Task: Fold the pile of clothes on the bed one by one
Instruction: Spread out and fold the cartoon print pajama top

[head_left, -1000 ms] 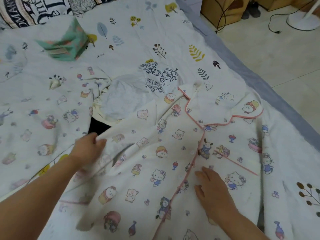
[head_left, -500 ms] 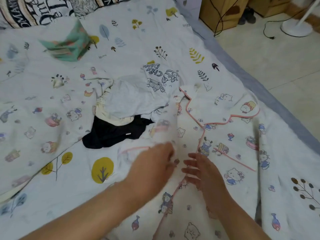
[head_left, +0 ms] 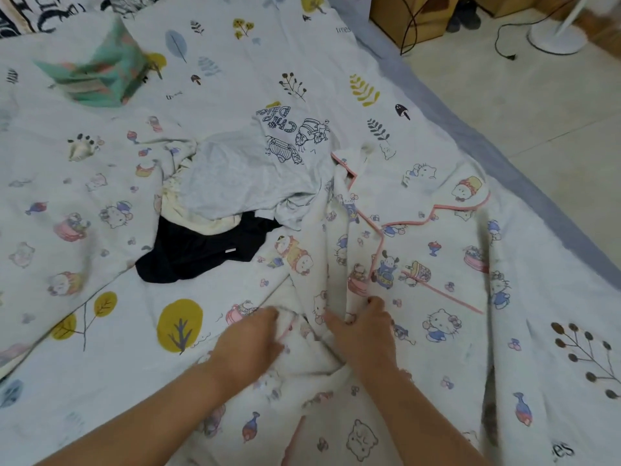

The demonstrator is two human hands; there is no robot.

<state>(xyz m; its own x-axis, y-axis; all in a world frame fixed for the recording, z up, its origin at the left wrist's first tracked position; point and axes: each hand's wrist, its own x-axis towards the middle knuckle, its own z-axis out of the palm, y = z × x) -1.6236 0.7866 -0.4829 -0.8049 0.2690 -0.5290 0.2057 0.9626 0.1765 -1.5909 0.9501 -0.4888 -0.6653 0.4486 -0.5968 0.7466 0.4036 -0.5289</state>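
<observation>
A white cartoon-print pyjama top with pink piping lies spread on the bed in front of me. Its left side is folded over toward the middle. My left hand grips a bunched part of that folded fabric. Close beside it, my right hand pinches a fold of the same top near the button line. Behind them sits the pile: a pale grey printed T-shirt, a cream garment under it, and a black garment at the bottom.
A folded teal patterned cloth lies at the far left of the bed. The printed bedsheet shows bare at lower left. The bed's grey edge runs diagonally on the right, with tiled floor, cardboard boxes and a fan base beyond.
My left hand carried the top's left side across to the middle, uncovering the black garment and the sheet. My right hand went from lying flat to pinching the fabric.
</observation>
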